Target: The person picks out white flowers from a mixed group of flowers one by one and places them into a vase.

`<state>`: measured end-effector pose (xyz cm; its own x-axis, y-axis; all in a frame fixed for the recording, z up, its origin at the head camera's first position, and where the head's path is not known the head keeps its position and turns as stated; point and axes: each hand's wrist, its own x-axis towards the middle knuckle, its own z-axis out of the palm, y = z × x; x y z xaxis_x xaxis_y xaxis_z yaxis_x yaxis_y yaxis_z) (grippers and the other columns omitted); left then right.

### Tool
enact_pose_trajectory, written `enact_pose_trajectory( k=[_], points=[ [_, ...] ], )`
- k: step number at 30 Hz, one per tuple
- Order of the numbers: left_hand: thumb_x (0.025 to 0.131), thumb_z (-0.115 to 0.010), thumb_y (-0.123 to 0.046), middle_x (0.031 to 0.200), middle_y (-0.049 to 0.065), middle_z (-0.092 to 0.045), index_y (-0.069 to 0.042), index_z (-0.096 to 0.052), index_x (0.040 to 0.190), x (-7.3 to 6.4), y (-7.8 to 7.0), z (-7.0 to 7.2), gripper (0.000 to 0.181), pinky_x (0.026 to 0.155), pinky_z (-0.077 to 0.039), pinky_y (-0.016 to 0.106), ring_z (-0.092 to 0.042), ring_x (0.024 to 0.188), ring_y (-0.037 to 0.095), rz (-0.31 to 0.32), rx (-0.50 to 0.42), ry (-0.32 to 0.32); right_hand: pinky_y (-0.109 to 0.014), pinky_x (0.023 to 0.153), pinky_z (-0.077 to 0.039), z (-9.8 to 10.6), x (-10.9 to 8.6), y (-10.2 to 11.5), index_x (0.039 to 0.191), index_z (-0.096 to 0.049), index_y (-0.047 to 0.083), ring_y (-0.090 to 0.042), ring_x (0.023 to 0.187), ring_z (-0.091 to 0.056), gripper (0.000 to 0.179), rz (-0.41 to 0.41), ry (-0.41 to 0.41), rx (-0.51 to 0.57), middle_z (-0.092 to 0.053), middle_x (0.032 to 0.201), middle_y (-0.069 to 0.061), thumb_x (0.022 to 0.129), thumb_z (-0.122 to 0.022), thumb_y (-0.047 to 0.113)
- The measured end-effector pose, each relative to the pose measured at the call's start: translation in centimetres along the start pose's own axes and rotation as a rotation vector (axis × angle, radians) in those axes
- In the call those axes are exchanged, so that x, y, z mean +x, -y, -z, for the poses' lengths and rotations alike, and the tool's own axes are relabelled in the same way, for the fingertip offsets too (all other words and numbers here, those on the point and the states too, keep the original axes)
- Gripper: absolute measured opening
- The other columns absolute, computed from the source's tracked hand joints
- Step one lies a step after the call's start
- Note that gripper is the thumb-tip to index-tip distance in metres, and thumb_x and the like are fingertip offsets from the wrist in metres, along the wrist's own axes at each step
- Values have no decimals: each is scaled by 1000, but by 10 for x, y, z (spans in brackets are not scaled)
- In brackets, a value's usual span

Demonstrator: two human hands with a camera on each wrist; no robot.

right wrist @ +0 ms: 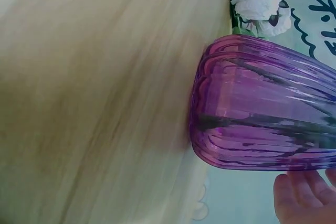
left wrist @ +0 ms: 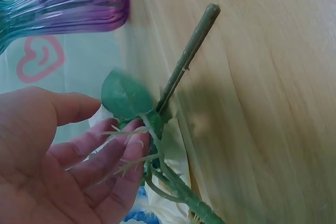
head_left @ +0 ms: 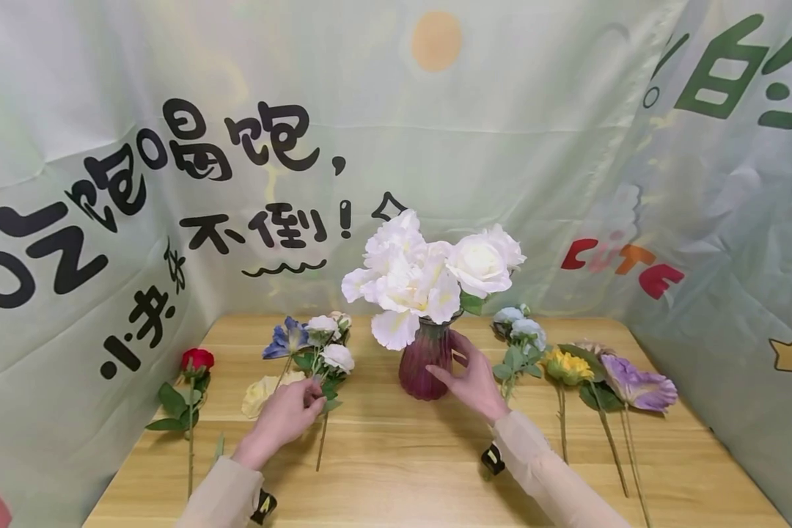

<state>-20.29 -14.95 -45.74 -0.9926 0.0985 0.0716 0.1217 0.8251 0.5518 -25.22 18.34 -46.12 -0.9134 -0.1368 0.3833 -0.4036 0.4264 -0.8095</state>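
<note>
A ribbed glass vase point(head_left: 425, 367), purple at the base and teal toward the neck, stands upright with white flowers point(head_left: 422, 275) in it. Through its wall in the right wrist view, dark stems point(right wrist: 262, 121) show. My right hand point(head_left: 471, 378) holds the vase from its right side, thumb in front and fingers partly hidden behind. To the left, my left hand point(head_left: 287, 418) is at a spray of white roses point(head_left: 336, 358) lying on the table. Its fingertips reach the green stem point(left wrist: 155, 135) and leaf point(left wrist: 125, 95), with the thumb apart from the fingers.
On the wooden table point(head_left: 383, 469), a red rose point(head_left: 198, 359) lies far left. A blue flower point(head_left: 286, 339) and a cream flower point(head_left: 259, 396) lie near my left hand. Light-blue flowers point(head_left: 528, 334), a yellow flower point(head_left: 569, 367) and a purple flower point(head_left: 640, 383) lie right. Printed cloth point(head_left: 501, 169) hangs behind.
</note>
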Motion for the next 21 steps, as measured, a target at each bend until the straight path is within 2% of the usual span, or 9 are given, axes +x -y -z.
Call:
enact_pose_trajectory(
  k=[3,6,9,12,13,16,19,21],
  points=[
    [92,-70,-19,80,-1,-70,-12,-71,92,0,-2,-1,7,64,-51,32,-61,70,11,-11,22,-5,-52,104,-52,-1,-2,0,146,-46,-1,-41,130,-57,77,7,-5,10,-55,145,-24,81,-84,10],
    [94,-69,-22,82,3,-72,-10,-73,92,0,-5,-3,13,58,-48,30,-56,62,11,0,28,9,-51,103,-53,-1,-4,0,146,-46,0,-41,130,-58,77,12,-6,5,-55,144,-23,80,-84,11],
    [94,-69,-25,111,17,-74,-7,-74,95,0,-9,-6,19,50,-44,27,-53,54,12,34,0,47,-50,103,-53,-2,-5,1,146,-47,1,-39,129,-58,76,15,-11,-5,-57,143,-22,80,-85,11],
    [93,-70,-24,137,24,-63,-6,-74,98,0,-12,-8,19,47,-43,27,-53,54,13,53,-13,84,-49,102,-54,-3,-7,1,145,-48,1,-39,128,-59,75,24,-19,-16,-58,143,-22,80,-85,11],
    [92,-71,-23,136,24,-63,-5,-74,98,0,-13,-8,19,48,-43,26,-54,55,13,55,-9,91,-49,102,-54,-3,-7,1,145,-48,1,-39,128,-60,75,28,-22,-19,-58,142,-22,80,-85,11],
    [89,-75,-22,109,18,-74,-6,-73,101,-1,-15,-9,20,52,-45,27,-56,61,12,45,21,104,-49,101,-55,-3,-8,0,144,-49,1,-39,127,-60,74,36,-29,-31,-58,142,-21,81,-84,11],
    [87,-77,-21,82,4,-70,-6,-71,103,-2,-16,-11,22,56,-47,28,-59,64,12,45,22,125,-50,101,-55,-3,-9,0,144,-49,1,-39,126,-61,73,39,-36,-40,-58,142,-21,81,-84,12],
    [87,-77,-19,79,-1,-68,-7,-71,102,-2,-16,-13,20,59,-49,28,-60,67,11,38,9,128,-50,101,-55,-3,-9,0,144,-49,1,-39,127,-61,72,37,-40,-42,-58,143,-21,81,-84,12]
  ],
)
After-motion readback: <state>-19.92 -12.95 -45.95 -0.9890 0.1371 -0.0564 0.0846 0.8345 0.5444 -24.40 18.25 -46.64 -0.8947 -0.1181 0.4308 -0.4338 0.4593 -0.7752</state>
